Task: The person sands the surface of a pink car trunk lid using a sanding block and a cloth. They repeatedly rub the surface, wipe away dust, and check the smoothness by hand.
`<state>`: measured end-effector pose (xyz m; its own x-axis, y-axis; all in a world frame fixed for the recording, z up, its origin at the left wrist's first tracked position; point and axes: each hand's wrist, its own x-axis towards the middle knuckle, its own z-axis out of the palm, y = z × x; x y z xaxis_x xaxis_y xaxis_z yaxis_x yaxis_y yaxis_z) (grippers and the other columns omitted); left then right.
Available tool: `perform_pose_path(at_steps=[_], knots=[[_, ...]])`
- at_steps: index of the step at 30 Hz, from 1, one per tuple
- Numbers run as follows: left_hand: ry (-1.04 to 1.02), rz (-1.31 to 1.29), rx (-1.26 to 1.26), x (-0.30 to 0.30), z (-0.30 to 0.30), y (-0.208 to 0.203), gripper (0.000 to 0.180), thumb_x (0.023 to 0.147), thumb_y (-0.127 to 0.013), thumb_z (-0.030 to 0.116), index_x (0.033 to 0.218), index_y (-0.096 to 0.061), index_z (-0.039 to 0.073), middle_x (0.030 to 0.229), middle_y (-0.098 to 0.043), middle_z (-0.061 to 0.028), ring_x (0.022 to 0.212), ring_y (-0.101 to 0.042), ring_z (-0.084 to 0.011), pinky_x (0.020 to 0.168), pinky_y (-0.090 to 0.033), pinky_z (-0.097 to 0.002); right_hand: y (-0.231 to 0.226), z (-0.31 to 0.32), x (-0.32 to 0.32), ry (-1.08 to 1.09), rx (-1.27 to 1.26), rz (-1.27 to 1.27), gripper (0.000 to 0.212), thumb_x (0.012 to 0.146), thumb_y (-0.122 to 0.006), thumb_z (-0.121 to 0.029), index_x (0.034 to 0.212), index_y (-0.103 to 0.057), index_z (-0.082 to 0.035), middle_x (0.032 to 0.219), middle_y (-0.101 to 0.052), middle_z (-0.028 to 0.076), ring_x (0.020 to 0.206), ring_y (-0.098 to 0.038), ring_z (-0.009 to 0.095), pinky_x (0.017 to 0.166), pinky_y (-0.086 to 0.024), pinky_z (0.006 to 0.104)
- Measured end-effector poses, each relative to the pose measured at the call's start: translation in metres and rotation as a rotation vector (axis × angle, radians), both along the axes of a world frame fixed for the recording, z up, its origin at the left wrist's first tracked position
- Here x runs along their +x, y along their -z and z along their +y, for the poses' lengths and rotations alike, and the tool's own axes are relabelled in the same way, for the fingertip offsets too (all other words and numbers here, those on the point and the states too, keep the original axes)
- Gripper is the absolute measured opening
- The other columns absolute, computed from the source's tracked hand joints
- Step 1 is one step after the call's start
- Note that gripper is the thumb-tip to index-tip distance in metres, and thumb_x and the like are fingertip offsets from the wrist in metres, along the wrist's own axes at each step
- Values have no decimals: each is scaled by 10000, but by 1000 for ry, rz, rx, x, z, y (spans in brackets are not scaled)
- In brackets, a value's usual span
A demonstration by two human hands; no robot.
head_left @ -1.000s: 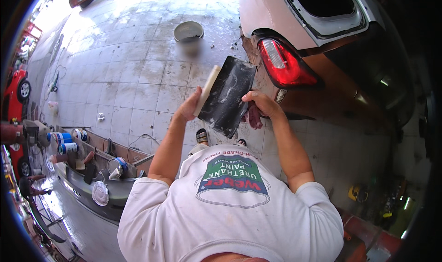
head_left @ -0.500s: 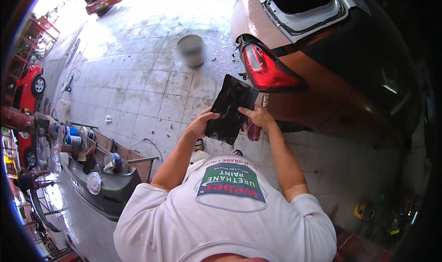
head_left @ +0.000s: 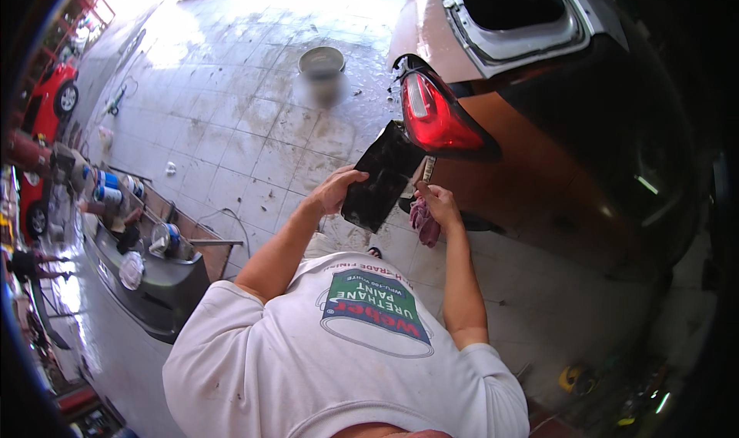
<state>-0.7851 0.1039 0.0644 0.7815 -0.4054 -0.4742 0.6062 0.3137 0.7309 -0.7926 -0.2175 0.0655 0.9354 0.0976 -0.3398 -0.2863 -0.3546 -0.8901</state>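
My left hand (head_left: 336,189) pinches the left edge of a black, flat, flexible-looking sheet (head_left: 381,180), streaked with pale marks; its exact kind I cannot make out. The sheet is tilted in front of my body, its upper end close to the red tail light (head_left: 440,118) of a car. My right hand (head_left: 437,204) is closed on a crumpled dull-pink rag (head_left: 423,224), which hangs below the fingers. A gap shows between my right fingers and the sheet.
The car's brown and black rear side (head_left: 539,145) stands at the right. A grey bucket (head_left: 322,61) is on the dirty tiled floor (head_left: 223,122) ahead. To the left lie a detached dark bumper (head_left: 165,284) and paint cans (head_left: 164,238). A yellow object (head_left: 573,379) lies lower right.
My right hand has come off the sheet and moved slightly right and down with the rag. My left hand still holds the sheet. The view has shifted.
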Motion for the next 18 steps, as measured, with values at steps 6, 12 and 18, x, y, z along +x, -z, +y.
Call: perform_pose_path(at_steps=[6,12,18], knots=[[173,-350,182,18,-9,-32,599,983,-629,167,1565,-542,58,1235,-688,-41,1103,-639,-130,970,-522,-281,-2,19,16,42,266,-9,1014,917,-783,-655,1598,-468,26,1260,-727,94,1151,-637,131,1020,-490,280],[211,-938,445,35,0,-29,786,951,-634,224,1679,-371,80,1680,-432,-205,1537,-425,-334,1273,-313,-439,-47,114,46,3,355,-141,851,942,-787,-602,1517,-555,-20,1368,-661,82,1231,-611,178,1066,-486,329],[125,-1069,523,74,46,-46,935,961,-693,533,1670,-354,25,1703,-382,-225,1550,-365,-398,1285,-273,-493,-69,168,86,10,375,-195,742,956,-815,-510,1440,-588,4,1354,-663,95,1213,-626,189,1039,-505,337]])
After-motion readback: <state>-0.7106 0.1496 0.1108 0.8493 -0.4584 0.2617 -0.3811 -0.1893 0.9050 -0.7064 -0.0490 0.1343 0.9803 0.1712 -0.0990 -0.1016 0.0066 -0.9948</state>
